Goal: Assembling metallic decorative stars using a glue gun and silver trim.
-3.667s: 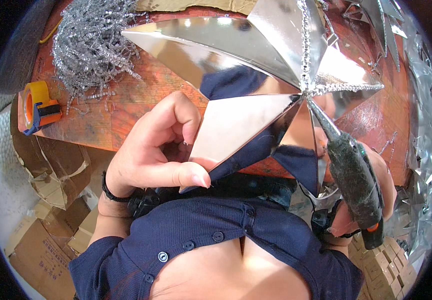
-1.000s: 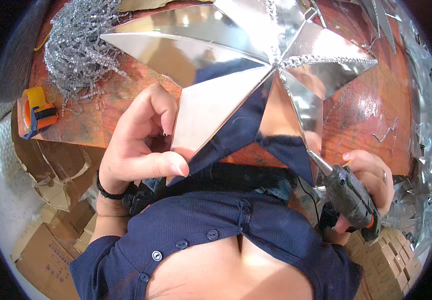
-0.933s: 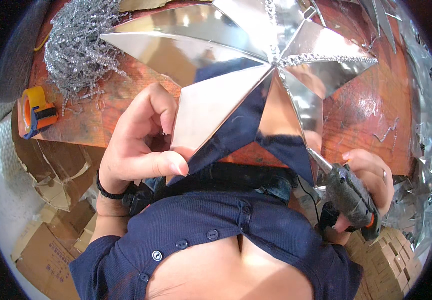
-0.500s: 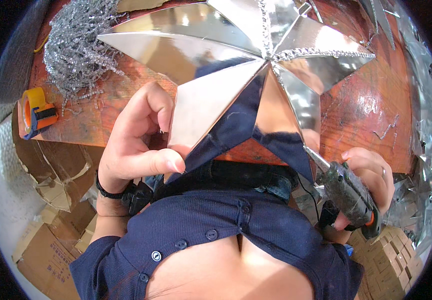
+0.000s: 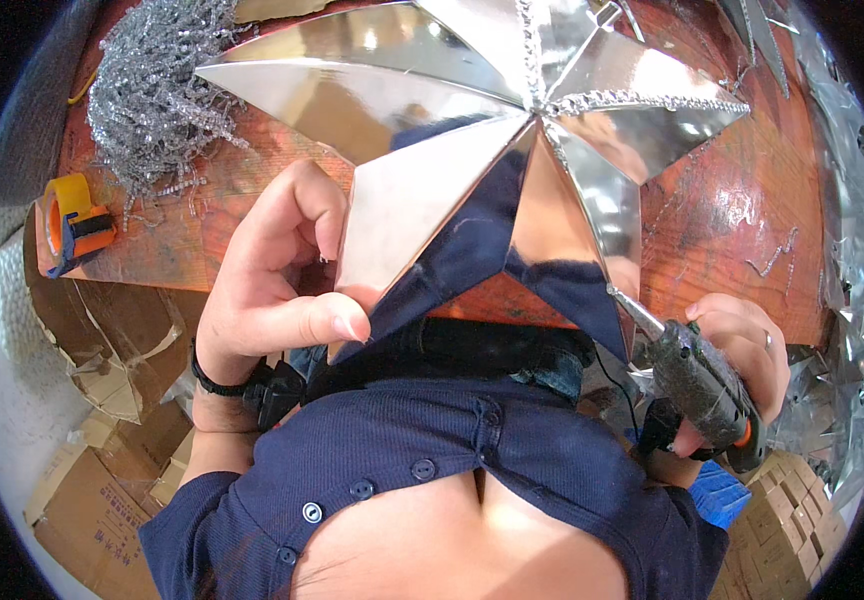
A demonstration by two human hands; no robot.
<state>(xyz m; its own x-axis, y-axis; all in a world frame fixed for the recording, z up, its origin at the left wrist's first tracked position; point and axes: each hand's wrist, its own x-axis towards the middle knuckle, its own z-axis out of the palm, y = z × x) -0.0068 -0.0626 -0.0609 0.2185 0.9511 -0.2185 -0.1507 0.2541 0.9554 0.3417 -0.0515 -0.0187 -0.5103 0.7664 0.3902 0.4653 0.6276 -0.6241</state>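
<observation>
A large mirror-like silver star (image 5: 422, 210) lies over the near edge of the table in front of me. My left hand (image 5: 277, 285) grips its lower left point, thumb on the front face and fingers curled at the edge. In my right hand (image 5: 747, 345) is a dark glue gun (image 5: 700, 385), its metal nozzle touching the ridge near the tip of the star's lower right point. Silver beaded trim (image 5: 642, 103) runs along the ridges of the upper and right points. The ridge under the nozzle has no beaded trim along its lower part.
A heap of silver tinsel strands (image 5: 157, 100) lies at the far left of the red-brown wooden table (image 5: 732, 230). Nearer sits a yellow and orange tape roll (image 5: 80, 225). Cardboard boxes (image 5: 92, 520) stand lower left, and shiny silver pieces (image 5: 852, 250) crowd the right side.
The glue gun has shifted very slightly, its nozzle still at the lower right point's ridge. More of a blue object shows beside my right sleeve. My left hand and the star have barely moved.
</observation>
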